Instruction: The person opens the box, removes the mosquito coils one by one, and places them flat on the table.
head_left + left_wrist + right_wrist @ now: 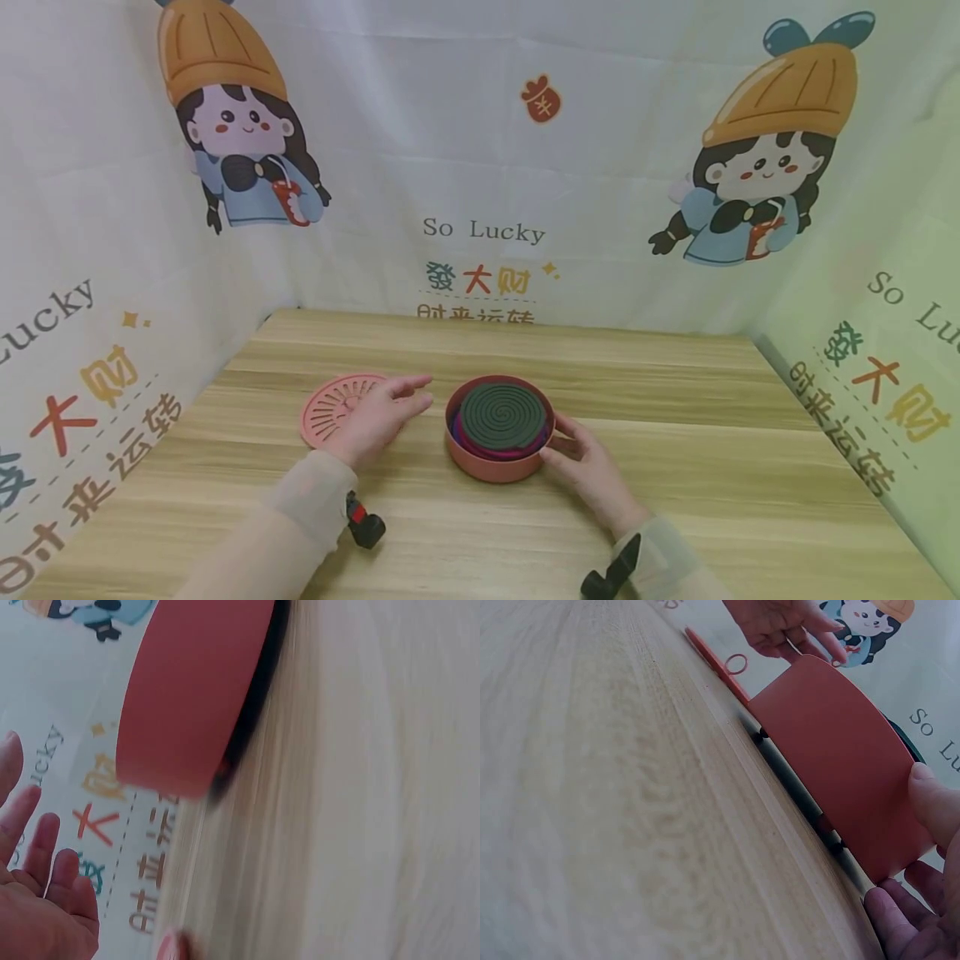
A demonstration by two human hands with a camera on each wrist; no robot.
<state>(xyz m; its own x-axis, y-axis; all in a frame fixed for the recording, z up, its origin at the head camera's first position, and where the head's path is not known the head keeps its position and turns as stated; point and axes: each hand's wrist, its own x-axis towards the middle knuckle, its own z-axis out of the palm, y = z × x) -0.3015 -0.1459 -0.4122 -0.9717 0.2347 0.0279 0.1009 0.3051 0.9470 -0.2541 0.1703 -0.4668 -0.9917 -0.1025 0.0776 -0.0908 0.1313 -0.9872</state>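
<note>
On the worktop (705,467), my remote cameras show me the red box (495,472) with a green coil (502,414) inside. The right hand (591,475) holds the box's side; the left hand (377,422), fingers relaxed, hovers near the pink slotted disc (327,412).

Left sleeve (277,521), pale cream, lower left of the head view. Right sleeve (667,554), likewise pale, lower right. Left wrist camera (367,529): black, red patch. Right wrist camera (600,585): black, angular mount (626,558). Left hand (381,414), right hand (588,467): bare.

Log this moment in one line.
right grip: holding red coil holder by side | left grip: empty, above pink slotted lid | green mosquito coil: in holder
</note>
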